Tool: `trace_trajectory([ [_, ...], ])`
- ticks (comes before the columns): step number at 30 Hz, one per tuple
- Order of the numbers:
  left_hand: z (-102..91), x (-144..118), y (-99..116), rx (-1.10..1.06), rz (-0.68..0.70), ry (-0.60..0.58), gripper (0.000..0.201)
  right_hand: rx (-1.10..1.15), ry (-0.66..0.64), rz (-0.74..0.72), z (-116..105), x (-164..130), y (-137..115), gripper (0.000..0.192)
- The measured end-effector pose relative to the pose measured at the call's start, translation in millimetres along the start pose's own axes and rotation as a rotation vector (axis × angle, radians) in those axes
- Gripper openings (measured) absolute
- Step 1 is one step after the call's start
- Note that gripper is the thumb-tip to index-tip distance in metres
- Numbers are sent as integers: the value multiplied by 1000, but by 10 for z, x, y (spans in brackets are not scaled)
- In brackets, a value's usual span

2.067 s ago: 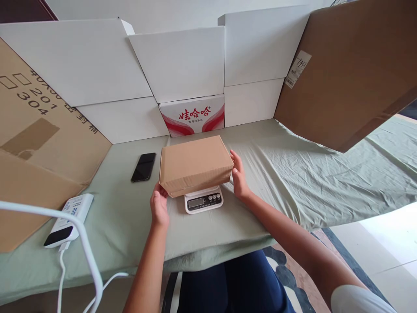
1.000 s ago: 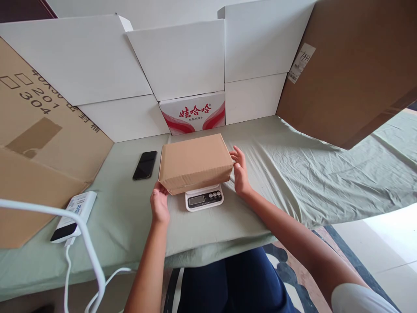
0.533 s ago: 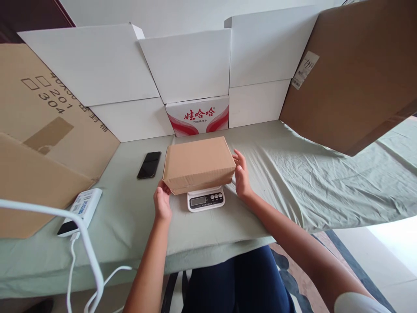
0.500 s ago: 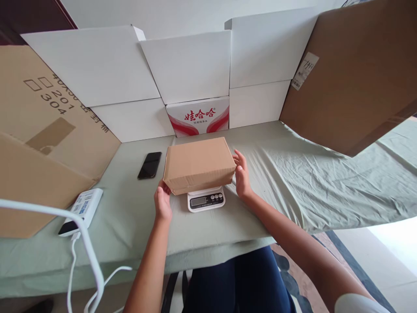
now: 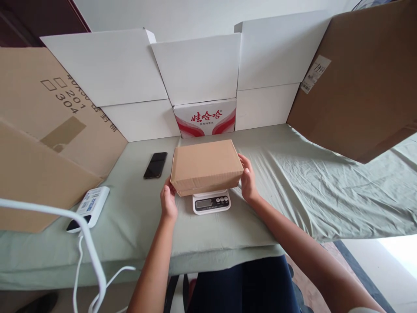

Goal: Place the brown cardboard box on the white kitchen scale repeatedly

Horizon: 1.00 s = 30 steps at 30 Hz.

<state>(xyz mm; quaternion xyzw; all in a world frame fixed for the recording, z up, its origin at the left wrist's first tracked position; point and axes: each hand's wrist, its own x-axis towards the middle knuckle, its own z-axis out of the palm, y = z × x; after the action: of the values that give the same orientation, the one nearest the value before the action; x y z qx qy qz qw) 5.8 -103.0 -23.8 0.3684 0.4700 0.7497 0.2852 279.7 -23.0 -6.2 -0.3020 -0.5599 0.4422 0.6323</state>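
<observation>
A closed brown cardboard box [image 5: 206, 167] rests over a white digital kitchen scale [image 5: 211, 203], hiding the scale's weighing platform. The scale's small screen and row of buttons show in front, but I read no digits. My left hand [image 5: 168, 202] grips the box at its near left corner, some fingers hidden behind and under it. At the right end my right hand [image 5: 248, 179] presses against the box's side, thumb in front and fingers curled round the far part. Between them, both hands hold the box level.
A black smartphone [image 5: 155, 165] lies left of the box. Farther left are a white power strip [image 5: 89, 208] and a white cable [image 5: 93, 252]. White cartons [image 5: 198, 71] line the back, with large brown cartons [image 5: 361, 82] at the sides. Green cloth [image 5: 293, 178] covers the table.
My right hand has drawn in against the box's right side, its fingers less spread. My left hand keeps its grip at the left corner. The whole view has shifted slightly.
</observation>
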Motion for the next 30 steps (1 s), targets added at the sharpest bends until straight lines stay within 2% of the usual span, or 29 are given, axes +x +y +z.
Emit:
trace_trajectory([
  [8,-5,-5,0,17,10,-30,73,-15,5,17,0,15,-19,65],
  [15,-14,-2,-22,11,-4,-5,74,12,-14,15,-2,13,-23,59],
  [23,-10,4,-18,24,19,-4,75,-53,-13,51,-28,18,-24,68],
  [30,4,-9,20,20,35,-28,74,-35,-40,32,-17,-1,-65,61],
])
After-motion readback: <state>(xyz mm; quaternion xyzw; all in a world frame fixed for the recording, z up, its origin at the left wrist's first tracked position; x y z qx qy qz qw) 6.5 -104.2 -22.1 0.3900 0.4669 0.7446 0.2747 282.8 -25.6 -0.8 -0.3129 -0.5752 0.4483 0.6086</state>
